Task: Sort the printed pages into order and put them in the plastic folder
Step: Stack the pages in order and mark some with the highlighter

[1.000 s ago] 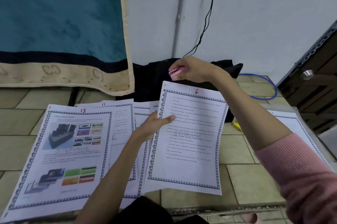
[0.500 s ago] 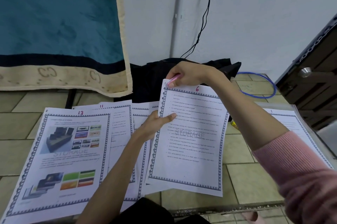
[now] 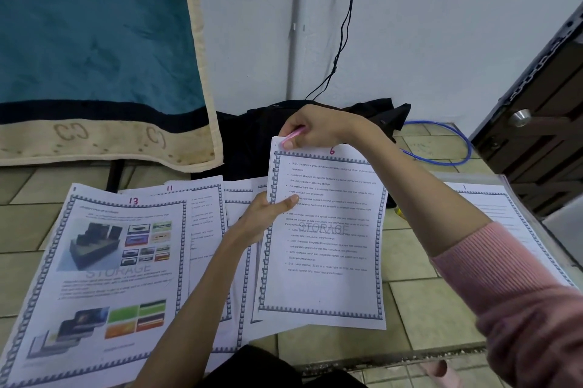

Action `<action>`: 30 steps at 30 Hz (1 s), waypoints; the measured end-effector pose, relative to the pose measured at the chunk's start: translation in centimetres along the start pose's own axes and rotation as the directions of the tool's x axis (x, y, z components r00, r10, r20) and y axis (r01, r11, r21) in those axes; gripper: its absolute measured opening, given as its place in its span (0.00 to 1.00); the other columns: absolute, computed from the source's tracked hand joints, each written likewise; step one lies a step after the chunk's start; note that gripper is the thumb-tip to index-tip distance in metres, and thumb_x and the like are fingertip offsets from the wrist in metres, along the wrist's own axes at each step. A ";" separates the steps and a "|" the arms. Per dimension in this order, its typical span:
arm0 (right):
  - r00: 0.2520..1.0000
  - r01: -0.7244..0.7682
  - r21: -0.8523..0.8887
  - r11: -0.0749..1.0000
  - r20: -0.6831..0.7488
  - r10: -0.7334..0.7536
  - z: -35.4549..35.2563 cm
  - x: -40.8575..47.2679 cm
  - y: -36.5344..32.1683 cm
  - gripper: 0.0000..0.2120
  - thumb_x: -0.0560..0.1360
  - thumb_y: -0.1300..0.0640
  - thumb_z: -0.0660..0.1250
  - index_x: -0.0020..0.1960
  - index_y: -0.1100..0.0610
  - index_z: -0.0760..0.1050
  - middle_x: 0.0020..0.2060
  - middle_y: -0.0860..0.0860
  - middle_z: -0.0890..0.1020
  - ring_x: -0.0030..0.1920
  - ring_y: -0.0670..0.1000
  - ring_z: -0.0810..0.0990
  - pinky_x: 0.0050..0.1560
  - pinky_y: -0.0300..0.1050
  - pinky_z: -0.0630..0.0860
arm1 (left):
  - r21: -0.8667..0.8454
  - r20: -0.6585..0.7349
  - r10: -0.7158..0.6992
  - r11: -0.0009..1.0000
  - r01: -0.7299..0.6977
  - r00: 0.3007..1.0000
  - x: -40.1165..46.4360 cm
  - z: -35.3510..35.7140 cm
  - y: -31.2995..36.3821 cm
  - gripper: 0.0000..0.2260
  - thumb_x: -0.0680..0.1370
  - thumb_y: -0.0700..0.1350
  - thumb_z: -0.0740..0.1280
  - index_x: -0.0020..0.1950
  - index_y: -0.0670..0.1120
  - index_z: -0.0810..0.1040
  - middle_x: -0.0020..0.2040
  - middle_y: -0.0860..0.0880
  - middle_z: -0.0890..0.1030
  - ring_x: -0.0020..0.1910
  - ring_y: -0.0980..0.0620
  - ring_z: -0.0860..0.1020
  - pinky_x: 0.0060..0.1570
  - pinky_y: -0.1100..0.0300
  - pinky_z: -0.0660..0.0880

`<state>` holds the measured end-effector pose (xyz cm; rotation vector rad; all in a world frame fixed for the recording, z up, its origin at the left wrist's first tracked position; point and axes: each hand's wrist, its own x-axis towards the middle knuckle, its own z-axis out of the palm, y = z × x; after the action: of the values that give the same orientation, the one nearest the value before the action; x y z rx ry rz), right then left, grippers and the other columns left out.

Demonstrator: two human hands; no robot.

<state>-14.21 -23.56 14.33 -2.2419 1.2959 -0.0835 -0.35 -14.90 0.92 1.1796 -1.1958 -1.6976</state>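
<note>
Tiled floor under fanned pages | page 6 (image 3: 325, 236) upright, long axis 12–6 | left hand (image 3: 268, 217) pinches its 9 o'clock edge | right hand (image 3: 315, 128), pink pen (image 3: 293, 136) clamped, pinches 11 o'clock corner | plastic folder (image 3: 517, 214) at 3 o'clock, right hand nearer.

head view looks steeply down, close over the tiled floor (image 3: 419, 308), wide-angle, perhaps seated.

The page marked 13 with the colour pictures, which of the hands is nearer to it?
Left. The left hand grips the left edge of page 6, a few overlapped sheets right of page 13. The right hand pinches page 6's top corner, farther away, holding a pink pen.
</note>
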 end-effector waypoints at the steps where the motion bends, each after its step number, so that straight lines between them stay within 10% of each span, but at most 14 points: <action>1: 1.000 -0.001 -0.006 1.000 0.001 0.001 0.0 0.1 0.0 0.11 0.76 0.50 0.67 0.55 0.54 0.78 0.37 0.40 0.75 0.37 0.40 0.74 0.21 0.24 0.65 | -0.005 -0.002 -0.006 1.000 0.006 1.000 0.1 0.0 -0.1 0.12 0.78 0.43 0.64 0.61 0.46 0.75 0.60 0.50 0.79 0.59 0.54 0.77 0.58 0.61 0.74; 8: 0.999 0.023 -0.035 0.999 -0.027 -0.024 0.4 0.2 0.0 0.07 0.77 0.54 0.65 0.51 0.57 0.77 0.33 0.43 0.73 0.32 0.41 0.71 0.22 0.25 0.65 | -0.017 0.004 -0.015 1.000 0.015 1.000 0.1 0.3 0.1 0.06 0.79 0.42 0.64 0.48 0.54 0.74 0.48 0.59 0.79 0.46 0.66 0.77 0.50 0.70 0.74; 17: 0.986 0.093 0.005 0.996 -0.136 -0.091 2.0 1.3 1.2 0.05 0.75 0.57 0.67 0.50 0.56 0.78 0.39 0.45 0.78 0.37 0.40 0.73 0.48 0.41 0.67 | -0.069 -0.069 -0.034 0.997 0.030 0.997 0.3 0.5 0.1 0.04 0.78 0.43 0.65 0.46 0.52 0.76 0.43 0.59 0.81 0.44 0.64 0.79 0.37 0.73 0.75; 25: 0.987 0.070 0.229 0.971 -0.156 -0.034 2.2 0.2 2.7 0.13 0.75 0.58 0.68 0.58 0.57 0.77 0.51 0.49 0.81 0.49 0.44 0.78 0.49 0.29 0.73 | -0.022 -0.064 -0.032 0.999 0.030 0.997 0.7 0.2 -1.0 0.04 0.77 0.45 0.67 0.50 0.54 0.77 0.49 0.58 0.81 0.52 0.59 0.79 0.51 0.64 0.75; 28: 0.885 0.134 0.454 0.881 -0.455 0.100 1.7 -1.1 4.4 0.16 0.75 0.58 0.68 0.62 0.60 0.76 0.52 0.47 0.79 0.51 0.42 0.77 0.51 0.25 0.71 | -0.005 -0.041 -0.036 0.999 0.035 0.999 0.8 0.1 -1.1 0.09 0.76 0.46 0.67 0.56 0.51 0.77 0.53 0.55 0.81 0.55 0.56 0.79 0.58 0.58 0.74; 30: 0.686 0.107 0.501 0.859 -0.663 0.301 1.9 -2.2 7.0 0.14 0.74 0.53 0.68 0.58 0.55 0.77 0.48 0.45 0.79 0.49 0.42 0.76 0.52 0.31 0.71 | -0.017 -0.041 -0.040 0.999 0.039 0.998 0.8 0.1 -1.1 0.09 0.76 0.46 0.67 0.57 0.51 0.77 0.53 0.54 0.81 0.53 0.57 0.79 0.57 0.57 0.74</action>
<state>-20.26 -23.69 9.83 -1.6822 1.5328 -1.2526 -0.74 -15.28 -0.33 1.2303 -1.1382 -1.7005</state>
